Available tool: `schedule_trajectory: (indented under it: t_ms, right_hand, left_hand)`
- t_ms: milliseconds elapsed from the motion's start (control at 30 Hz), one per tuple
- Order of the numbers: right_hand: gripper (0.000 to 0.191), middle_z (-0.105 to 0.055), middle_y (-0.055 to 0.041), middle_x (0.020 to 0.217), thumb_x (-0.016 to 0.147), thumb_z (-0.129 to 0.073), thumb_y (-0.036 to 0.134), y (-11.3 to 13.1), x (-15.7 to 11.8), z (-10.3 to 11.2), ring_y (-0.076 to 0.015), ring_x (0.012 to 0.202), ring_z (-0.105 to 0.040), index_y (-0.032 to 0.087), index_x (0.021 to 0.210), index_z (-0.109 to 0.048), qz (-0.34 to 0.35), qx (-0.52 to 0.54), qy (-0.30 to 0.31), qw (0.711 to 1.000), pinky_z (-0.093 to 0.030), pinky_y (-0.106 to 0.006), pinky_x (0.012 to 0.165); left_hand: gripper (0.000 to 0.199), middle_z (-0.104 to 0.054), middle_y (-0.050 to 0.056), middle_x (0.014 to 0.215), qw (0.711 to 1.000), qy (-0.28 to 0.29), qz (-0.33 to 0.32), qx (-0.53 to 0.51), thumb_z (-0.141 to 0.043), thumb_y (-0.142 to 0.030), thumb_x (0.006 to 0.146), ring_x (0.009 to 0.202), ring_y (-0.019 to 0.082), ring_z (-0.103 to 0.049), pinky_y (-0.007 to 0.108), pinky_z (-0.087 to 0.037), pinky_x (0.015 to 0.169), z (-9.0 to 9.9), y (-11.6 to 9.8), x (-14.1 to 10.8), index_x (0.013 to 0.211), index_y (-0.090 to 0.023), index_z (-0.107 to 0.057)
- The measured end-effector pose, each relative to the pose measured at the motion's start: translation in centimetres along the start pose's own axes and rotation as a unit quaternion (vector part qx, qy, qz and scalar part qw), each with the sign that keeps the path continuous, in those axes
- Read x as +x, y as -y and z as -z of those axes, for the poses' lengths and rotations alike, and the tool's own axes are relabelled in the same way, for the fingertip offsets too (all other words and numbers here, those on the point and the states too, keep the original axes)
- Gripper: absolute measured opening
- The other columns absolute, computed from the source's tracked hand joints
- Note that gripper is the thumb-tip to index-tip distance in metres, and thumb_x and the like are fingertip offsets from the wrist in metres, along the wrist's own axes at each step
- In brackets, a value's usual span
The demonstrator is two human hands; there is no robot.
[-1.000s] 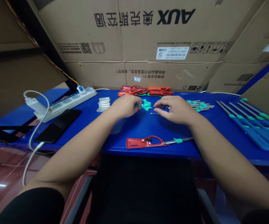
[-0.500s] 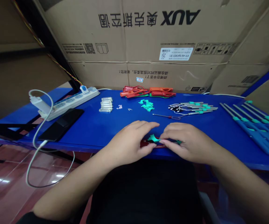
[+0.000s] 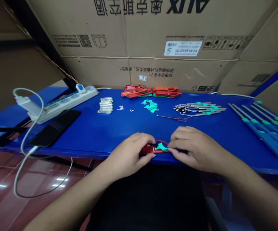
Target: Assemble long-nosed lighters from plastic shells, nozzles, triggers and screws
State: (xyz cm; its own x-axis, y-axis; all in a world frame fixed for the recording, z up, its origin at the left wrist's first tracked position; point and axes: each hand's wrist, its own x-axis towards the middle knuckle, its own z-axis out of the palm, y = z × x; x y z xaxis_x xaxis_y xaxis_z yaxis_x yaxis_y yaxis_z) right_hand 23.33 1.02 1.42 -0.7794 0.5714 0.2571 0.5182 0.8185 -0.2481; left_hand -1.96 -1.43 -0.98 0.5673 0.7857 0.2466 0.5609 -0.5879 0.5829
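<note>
A red plastic shell (image 3: 149, 149) lies at the blue table's front edge, with a dark opening and a thin pale wire inside. My left hand (image 3: 135, 149) holds its left end between thumb and fingers. A small turquoise piece (image 3: 161, 146) sits over the shell's opening. My right hand (image 3: 189, 144) pinches the right tip of that piece between thumb and forefinger. The right end of the shell is hidden behind my right hand.
Behind the hands lie turquoise pieces (image 3: 151, 106), a screwdriver (image 3: 179, 119), wired metal rods (image 3: 201, 108), clear tubes (image 3: 105, 105) and red-orange shells (image 3: 136, 91). Blue shells (image 3: 271, 134) lie right; a phone (image 3: 54, 128) and power strip (image 3: 66, 104) left.
My left hand has closed on the shell's left end, and more of the shell now shows. The turquoise piece sits lower against the shell. The view has shifted slightly.
</note>
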Motion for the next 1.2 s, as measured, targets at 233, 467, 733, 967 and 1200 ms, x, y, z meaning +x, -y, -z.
schedule_trajectory:
  t_ms: [233, 467, 733, 967, 1200]
  right_hand:
    - [0.019, -0.069, -0.0054, 0.087, 0.094, -0.055, 0.022, 0.0, -0.3, 0.2, -0.0198, 0.083, -0.058, 0.021, 0.090, -0.074, -0.005, 0.003, 0.000, 1.000, -0.042, -0.037, 0.076]
    - [0.018, -0.071, -0.0046, 0.088, 0.093, -0.057, 0.022, -0.4, -0.1, 0.3, -0.0192, 0.084, -0.060, 0.022, 0.091, -0.075, -0.004, 0.007, -0.015, 1.000, -0.042, -0.037, 0.080]
    - [0.017, -0.071, -0.0029, 0.087, 0.092, -0.058, 0.021, -0.8, 0.0, -0.1, -0.0180, 0.084, -0.061, 0.023, 0.089, -0.075, -0.005, 0.023, -0.009, 1.000, -0.042, -0.037, 0.081]
    - [0.016, -0.070, -0.0039, 0.091, 0.092, -0.059, 0.022, -0.5, 0.5, -0.6, -0.0181, 0.085, -0.059, 0.022, 0.090, -0.075, 0.006, 0.026, 0.005, 1.000, -0.042, -0.037, 0.081]
    - [0.015, -0.070, -0.0036, 0.092, 0.094, -0.061, 0.022, -1.3, 1.3, 0.3, -0.0167, 0.085, -0.062, 0.023, 0.094, -0.077, 0.023, 0.073, 0.060, 0.995, -0.045, -0.034, 0.079]
  left_hand:
    - [0.030, -0.064, 0.001, 0.119, 1.000, 0.009, 0.003, -0.009, -0.067, -0.022, 0.091, 0.108, 0.019, -0.059, 0.035, -0.047, 0.096, 0.1, -0.1, 0.1, 0.118, -0.025, -0.054]
    - [0.025, -0.066, 0.002, 0.112, 1.000, 0.010, 0.028, -0.008, -0.069, -0.027, 0.089, 0.104, 0.021, -0.061, 0.036, -0.049, 0.092, 0.1, 0.2, 0.2, 0.109, -0.023, -0.055]
    - [0.028, -0.064, 0.003, 0.116, 1.000, 0.000, 0.016, -0.006, -0.069, -0.025, 0.089, 0.106, 0.021, -0.059, 0.036, -0.048, 0.094, 0.1, 0.1, 0.1, 0.114, -0.023, -0.055]
    - [0.025, -0.064, 0.004, 0.110, 1.000, 0.023, -0.007, -0.013, -0.065, -0.025, 0.093, 0.105, 0.021, -0.057, 0.037, -0.047, 0.093, 0.3, 0.2, 0.3, 0.117, -0.025, -0.063]
    - [0.024, -0.062, 0.005, 0.105, 0.999, 0.027, -0.029, -0.017, -0.060, -0.025, 0.096, 0.102, 0.020, -0.057, 0.037, -0.048, 0.094, 0.2, 0.4, 0.2, 0.116, -0.031, -0.071]
